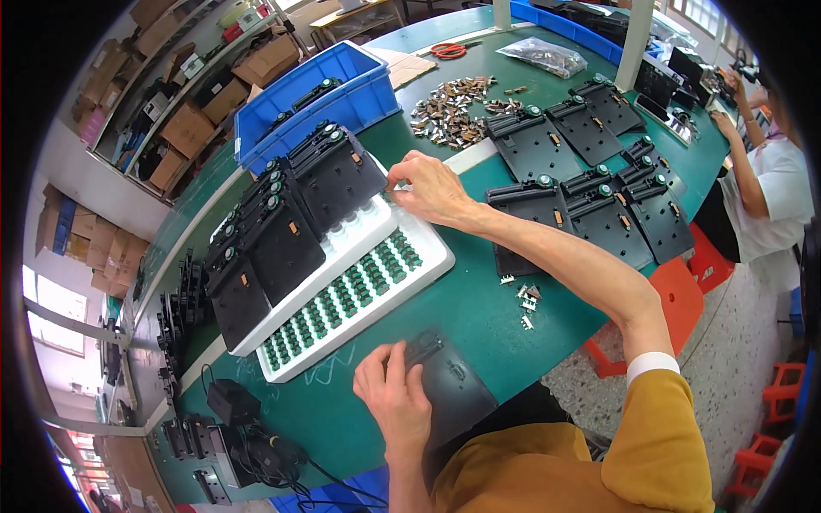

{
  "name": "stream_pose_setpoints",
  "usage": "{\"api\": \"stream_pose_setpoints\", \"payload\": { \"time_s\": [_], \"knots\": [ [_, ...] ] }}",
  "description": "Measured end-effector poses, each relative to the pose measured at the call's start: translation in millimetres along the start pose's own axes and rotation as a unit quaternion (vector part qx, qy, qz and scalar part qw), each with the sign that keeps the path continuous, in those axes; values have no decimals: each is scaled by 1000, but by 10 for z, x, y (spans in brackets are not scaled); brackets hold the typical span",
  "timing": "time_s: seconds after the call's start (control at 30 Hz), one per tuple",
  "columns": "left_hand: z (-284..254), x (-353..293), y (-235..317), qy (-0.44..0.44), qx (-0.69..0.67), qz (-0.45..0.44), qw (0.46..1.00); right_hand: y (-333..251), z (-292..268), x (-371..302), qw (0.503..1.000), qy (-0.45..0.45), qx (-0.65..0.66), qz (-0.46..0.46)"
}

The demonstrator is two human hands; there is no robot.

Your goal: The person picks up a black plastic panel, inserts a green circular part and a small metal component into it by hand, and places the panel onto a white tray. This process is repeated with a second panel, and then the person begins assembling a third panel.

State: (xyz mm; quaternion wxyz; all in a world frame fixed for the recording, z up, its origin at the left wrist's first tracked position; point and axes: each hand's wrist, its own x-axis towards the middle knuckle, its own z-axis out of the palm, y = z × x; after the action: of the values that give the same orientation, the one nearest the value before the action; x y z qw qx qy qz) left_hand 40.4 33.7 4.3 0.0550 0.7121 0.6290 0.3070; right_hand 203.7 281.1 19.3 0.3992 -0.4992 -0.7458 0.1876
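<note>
Near the table's front edge, my left hand (395, 398) grips the left side of a black plastic panel (462, 389), its fingers curled at the edge. The panel's upper end looks a little blurred. My right hand (432, 188) reaches across to a stack of white foam trays (380, 224). Its thumb and fingers pinch together beside the upper tray's corner; whatever is between them is hidden. Several black panels with round silvery parts, such as this panel (286, 235), lie on the upper tray. Rows of small green parts (363, 282) fill the lower tray.
Behind the trays stands a blue crate (321, 107). Small metal parts (453, 111) are heaped near more black panels (534, 150). A few small pieces (528, 299) lie right of centre. A black adapter with cables (265, 453) sits front left. Another person (765, 171) works at far right.
</note>
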Motion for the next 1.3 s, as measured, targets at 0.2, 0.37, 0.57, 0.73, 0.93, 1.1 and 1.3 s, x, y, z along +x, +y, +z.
{"api": "stream_pose_setpoints", "payload": {
  "time_s": [0.2, 0.37, 0.57, 0.73, 0.93, 1.1, 1.3],
  "knots": [
    [-4, 2, -19, -3, 3, -6, 1000, -5, 134, 41, 1000, 3, 11, 29],
    [-5, 2, -21, 1, 1, -4, 1000, -45, 167, 75, 999, 5, -25, 46],
    [-19, -11, -37, 0, -5, -8, 1000, -35, 237, 78, 999, 23, -28, 18],
    [45, 47, 5, 10, -25, 13, 1000, 6, 178, 12, 997, 61, -51, 20],
    [-59, -37, -80, 19, -8, 9, 1000, -145, 540, 132, 995, 86, -46, 20],
    [40, -17, -50, 7, -17, 21, 1000, -41, 377, 37, 994, 92, -41, 42],
    [29, -12, -41, 11, -10, 21, 1000, -70, 366, 21, 995, 96, -15, 23]
  ]
}}
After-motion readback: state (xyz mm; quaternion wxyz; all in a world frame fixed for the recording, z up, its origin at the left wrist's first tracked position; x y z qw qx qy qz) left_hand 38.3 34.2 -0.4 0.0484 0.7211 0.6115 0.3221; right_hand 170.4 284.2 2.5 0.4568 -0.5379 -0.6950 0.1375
